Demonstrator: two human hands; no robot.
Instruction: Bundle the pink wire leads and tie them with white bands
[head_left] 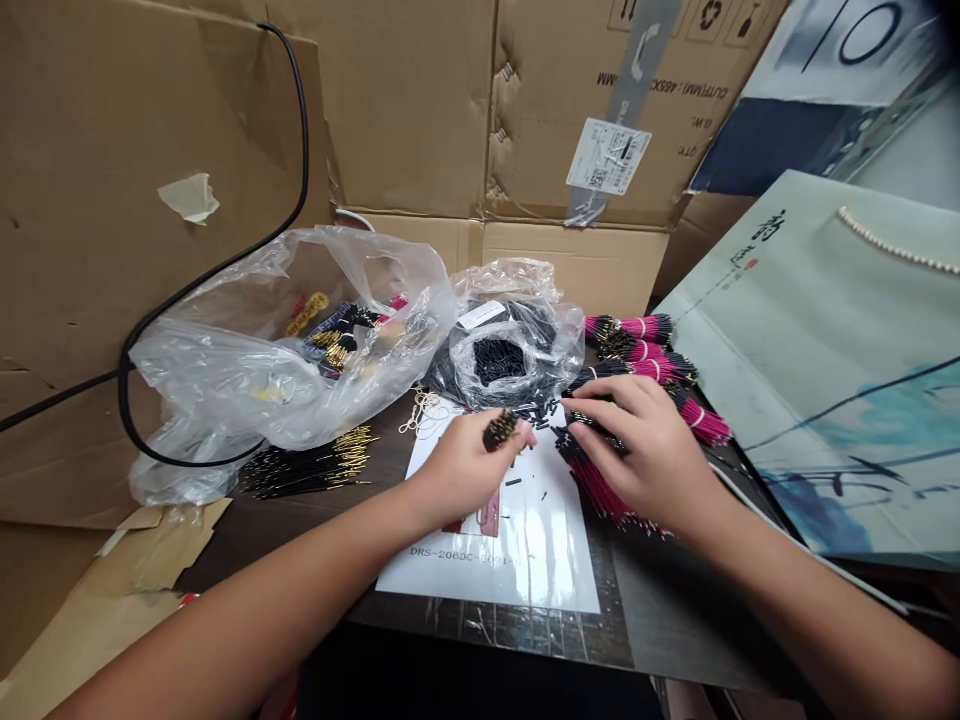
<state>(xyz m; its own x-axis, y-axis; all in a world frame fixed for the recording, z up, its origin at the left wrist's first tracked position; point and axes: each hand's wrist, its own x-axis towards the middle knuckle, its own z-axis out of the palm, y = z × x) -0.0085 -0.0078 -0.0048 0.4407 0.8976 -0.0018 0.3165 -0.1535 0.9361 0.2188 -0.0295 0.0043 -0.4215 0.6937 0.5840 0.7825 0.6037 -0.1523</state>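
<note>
My left hand [469, 465] is closed around a bundle of thin black wires [500, 430] with gold tips, held above a printed white sheet [555, 560]. Over to the right, my right hand [637, 450] has its fingers apart and slightly bent. Its fingertips are at a pile of pink and black wires [592, 480], partly hidden under the hand. Short black tubes [534, 415] lie scattered between the hands. Behind them sits a clear plastic bag [559, 345] full of small black tubes [499, 360].
More black wires with gold tips [315, 465] lie at left, beside a large clear bag [225, 350] holding wire bundles. Tied pink bundles [649, 330] line the back right. A black cable [304, 130] loops at left. Cardboard [412, 110] and a pale paper bag [825, 330] border the table.
</note>
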